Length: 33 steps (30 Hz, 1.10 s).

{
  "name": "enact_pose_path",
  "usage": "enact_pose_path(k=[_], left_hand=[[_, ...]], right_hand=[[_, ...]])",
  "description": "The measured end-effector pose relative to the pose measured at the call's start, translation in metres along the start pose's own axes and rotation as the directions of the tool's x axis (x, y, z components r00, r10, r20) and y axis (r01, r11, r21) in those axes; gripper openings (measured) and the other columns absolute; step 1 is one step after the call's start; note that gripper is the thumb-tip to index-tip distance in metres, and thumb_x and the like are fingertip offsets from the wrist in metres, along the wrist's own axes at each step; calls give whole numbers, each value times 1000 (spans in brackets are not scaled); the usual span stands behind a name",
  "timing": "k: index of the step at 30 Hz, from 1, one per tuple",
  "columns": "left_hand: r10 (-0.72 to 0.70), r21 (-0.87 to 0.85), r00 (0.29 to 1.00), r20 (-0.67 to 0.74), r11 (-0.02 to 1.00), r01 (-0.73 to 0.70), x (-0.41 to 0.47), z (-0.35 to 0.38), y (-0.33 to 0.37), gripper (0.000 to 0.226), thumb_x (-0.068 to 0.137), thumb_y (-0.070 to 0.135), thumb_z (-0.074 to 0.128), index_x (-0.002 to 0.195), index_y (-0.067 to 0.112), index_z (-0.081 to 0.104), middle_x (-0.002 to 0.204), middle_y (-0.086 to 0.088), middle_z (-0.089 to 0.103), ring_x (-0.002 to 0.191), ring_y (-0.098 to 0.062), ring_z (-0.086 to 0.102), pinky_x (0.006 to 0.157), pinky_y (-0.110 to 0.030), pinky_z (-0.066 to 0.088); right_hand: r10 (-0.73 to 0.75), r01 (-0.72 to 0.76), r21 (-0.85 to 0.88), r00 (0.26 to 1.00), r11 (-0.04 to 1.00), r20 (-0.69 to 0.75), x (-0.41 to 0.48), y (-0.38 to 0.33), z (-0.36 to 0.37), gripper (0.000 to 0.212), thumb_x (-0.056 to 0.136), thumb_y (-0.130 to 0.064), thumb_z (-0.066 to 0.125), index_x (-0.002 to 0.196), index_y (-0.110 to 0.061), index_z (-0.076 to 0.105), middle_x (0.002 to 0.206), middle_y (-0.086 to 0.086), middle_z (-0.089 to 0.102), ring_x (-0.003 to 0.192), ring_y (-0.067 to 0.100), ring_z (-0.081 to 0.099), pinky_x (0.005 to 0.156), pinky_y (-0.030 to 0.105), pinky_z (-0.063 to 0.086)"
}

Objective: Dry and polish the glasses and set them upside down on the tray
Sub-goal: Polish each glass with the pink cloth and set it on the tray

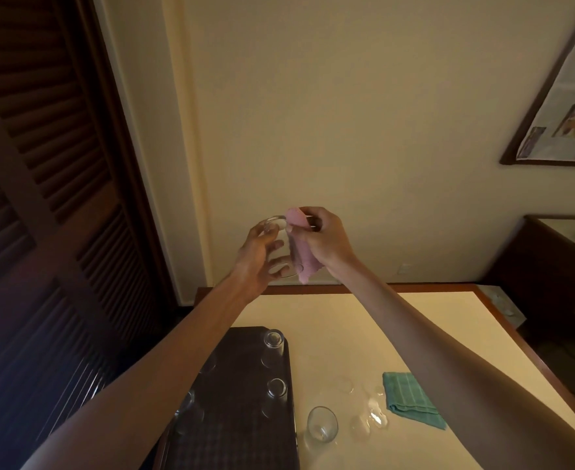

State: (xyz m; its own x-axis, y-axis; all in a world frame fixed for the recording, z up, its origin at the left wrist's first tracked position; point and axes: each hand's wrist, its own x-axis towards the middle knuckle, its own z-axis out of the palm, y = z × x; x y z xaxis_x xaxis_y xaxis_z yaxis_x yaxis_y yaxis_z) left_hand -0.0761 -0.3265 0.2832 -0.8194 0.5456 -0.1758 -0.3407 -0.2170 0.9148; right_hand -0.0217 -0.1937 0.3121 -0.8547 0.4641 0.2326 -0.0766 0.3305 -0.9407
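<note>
One clear drinking glass (277, 227) is up in the air in front of the wall, well above the cream worktop (347, 334), so that's the one being polished right now. The person's left hand (257, 259) has its fingers curled round the glass from the left. The right hand (323, 239) pinches a pink cloth (299, 256) against the glass's right side, with the loose end hanging down.

The glass's long axis runs roughly up and down with a bit of a lean. Honestly can't tell which end is the mouth, and that matters, since it has to go rim-down.

The dark rectangular tray (238, 418) sits below and closer in, on the left, right under the left forearm. So the left hand looks like the obvious one to lower it.

A few upturned glasses (273, 347) are already on the tray. Another clear glass (322, 424) waits on the worktop just beside the tray's right edge, next to some wet patches (376, 417). A folded green cloth (410, 400) lies further right.
</note>
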Motion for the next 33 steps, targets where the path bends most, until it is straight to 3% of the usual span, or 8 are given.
enact_pose_path(k=[4, 7, 13, 20, 22, 25, 29, 33], left_hand=[[-20, -33, 1000, -22, 999, 19, 3, -2, -5, 35, 107, 47, 44, 134, 29, 55, 131, -13, 60, 113, -31, 62, 88, -44, 52], [-63, -126, 997, -54, 990, 56, 3, -2, -4, 49, 105, 56, 39, 134, 22, 59, 126, -16, 64, 111, -32, 64, 87, -43, 54], [-11, -149, 998, -67, 989, 1, 8, 2, -6, 36, 111, 25, 34, 135, 33, 59, 117, -8, 68, 94, -25, 65, 83, -45, 53], [78, -136, 996, -36, 987, -82, 10, 13, -2, 41, 107, 10, 37, 139, 24, 59, 115, -25, 67, 104, -41, 67, 87, -57, 58], [74, -115, 994, -75, 990, -83, 7, 15, -2, 39, 109, 18, 37, 137, 32, 60, 113, -14, 71, 100, -31, 68, 72, -46, 60], [74, -56, 994, -80, 995, -78, 3, 20, -8, 37, 112, 24, 34, 136, 38, 59, 122, -9, 72, 94, -26, 71, 62, -35, 57], [192, 140, 964, -181, 976, -168, 6, 26, -11, 41, 112, 21, 34, 141, 44, 51, 128, -3, 69, 108, -24, 68, 86, -42, 61], [238, 197, 931, -277, 962, -187, 14, 25, -4, 34, 113, 30, 32, 143, 26, 49, 114, -8, 68, 97, -20, 68, 78, -34, 58]], right_hand=[[23, -41, 107, 986, 993, 165, -1, 1, -5, 25, 97, -30, 62, 114, -12, 65, 103, 8, 72, 90, 23, 72, 75, 37, 59], [37, -99, 258, 971, 961, 235, 0, 7, -14, 24, 103, -13, 50, 114, -2, 68, 110, 13, 72, 103, 24, 70, 92, 36, 56], [-241, 258, -122, 961, 958, 137, -2, 21, -8, 26, 81, -24, 81, 104, -16, 72, 107, -4, 71, 95, 9, 68, 84, 26, 56], [-417, 439, -221, 898, 871, 142, -9, 35, 22, 39, 106, -28, 41, 143, -15, 41, 141, 4, 43, 128, 11, 46, 107, 24, 43], [-320, 351, -201, 932, 915, 170, -5, 30, 25, 45, 107, -35, 35, 148, -16, 32, 142, 4, 46, 127, 10, 50, 102, 19, 43], [-73, 64, 60, 985, 996, 159, 11, 26, 24, 51, 105, -50, 36, 122, -4, 51, 84, 7, 61, 68, 16, 61, 55, 28, 50], [243, -369, 460, 919, 808, 311, 13, 19, 25, 54, 104, -50, 32, 94, -9, 67, 65, 13, 50, 54, 23, 48, 47, 29, 41], [120, -146, 167, 980, 975, 158, -3, 17, 37, 62, 109, -42, 19, 84, -9, 65, 56, 0, 57, 48, 13, 53, 44, 21, 42]])
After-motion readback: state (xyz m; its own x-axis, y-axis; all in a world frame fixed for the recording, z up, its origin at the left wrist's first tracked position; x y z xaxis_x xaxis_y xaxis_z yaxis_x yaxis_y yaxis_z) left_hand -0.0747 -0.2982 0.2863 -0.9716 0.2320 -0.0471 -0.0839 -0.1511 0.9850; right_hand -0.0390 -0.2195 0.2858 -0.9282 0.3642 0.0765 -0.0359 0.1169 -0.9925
